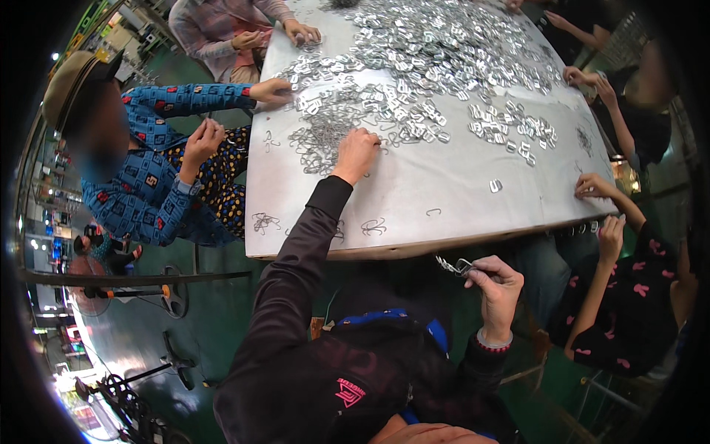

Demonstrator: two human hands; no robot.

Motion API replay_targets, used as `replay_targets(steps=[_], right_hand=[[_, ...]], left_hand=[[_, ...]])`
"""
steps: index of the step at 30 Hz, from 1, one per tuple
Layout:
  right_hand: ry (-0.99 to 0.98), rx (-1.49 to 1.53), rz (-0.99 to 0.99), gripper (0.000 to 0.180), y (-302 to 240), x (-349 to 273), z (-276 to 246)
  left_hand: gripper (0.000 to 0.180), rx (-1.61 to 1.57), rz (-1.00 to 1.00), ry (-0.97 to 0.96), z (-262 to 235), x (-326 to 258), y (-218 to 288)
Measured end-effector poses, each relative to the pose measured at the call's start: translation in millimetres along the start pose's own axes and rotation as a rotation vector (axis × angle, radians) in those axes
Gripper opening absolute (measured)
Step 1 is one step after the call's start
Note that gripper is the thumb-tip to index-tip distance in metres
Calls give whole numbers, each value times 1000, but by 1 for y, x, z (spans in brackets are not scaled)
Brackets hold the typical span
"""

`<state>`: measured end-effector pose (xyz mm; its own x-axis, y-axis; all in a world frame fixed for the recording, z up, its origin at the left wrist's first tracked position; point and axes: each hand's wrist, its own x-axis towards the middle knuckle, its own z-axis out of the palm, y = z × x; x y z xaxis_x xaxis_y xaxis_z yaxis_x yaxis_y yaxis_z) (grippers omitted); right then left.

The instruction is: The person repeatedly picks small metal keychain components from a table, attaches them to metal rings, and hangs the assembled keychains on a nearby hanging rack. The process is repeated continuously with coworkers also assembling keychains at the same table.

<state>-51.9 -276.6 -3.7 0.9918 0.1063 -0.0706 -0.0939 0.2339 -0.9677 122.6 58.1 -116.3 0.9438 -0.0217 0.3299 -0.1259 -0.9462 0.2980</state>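
Note:
My left hand (358, 154) reaches across the table (451, 185), its fingers curled down at the right edge of a pile of thin bent wire hooks (314, 140). What its fingertips pinch is hidden beneath the hand. Off the near table edge, my right hand (497, 287) grips a few small silver metal buckles (452, 266) between thumb and fingers; they stick out to the left in a short row. A large heap of similar flat slotted buckles (436, 59) covers the table's far half, with a smaller cluster (510, 129) to the right.
Stray wire hooks (373, 226) lie along the near edge, and one buckle (495, 186) lies apart. A person in a blue patterned shirt (151, 159) sits at the left. Other people work around the table, including one in a black top with pink shapes (621, 311) at right.

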Motion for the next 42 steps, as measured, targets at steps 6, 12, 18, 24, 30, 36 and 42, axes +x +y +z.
replay_targets(steps=[6, 12, 18, 24, 30, 36, 42], right_hand=[[4, 4, 0, 13, -2, 1, -1], [18, -55, -29, 15, -2, -6, -4], [79, 93, -21, 22, 16, -15, -3], [183, 78, -59, 14, 25, -18, 4], [201, 43, -108, 11, 23, -25, 9], [97, 1, -205, 10, 21, -23, 11], [180, -385, -204, 17, 21, 37, -42]], left_hand=[[12, 71, 22, -16, 4, -5, 9], [11, -188, 50, 88, -20, -21, 39], [13, -793, -54, -150, -54, -63, 115], [11, -1545, -225, -463, -102, -126, 189], [12, -1004, 182, -178, -96, -135, 208], [13, -1017, 189, -169, -89, -134, 208], [12, -1101, 155, -247, -91, -131, 205]])
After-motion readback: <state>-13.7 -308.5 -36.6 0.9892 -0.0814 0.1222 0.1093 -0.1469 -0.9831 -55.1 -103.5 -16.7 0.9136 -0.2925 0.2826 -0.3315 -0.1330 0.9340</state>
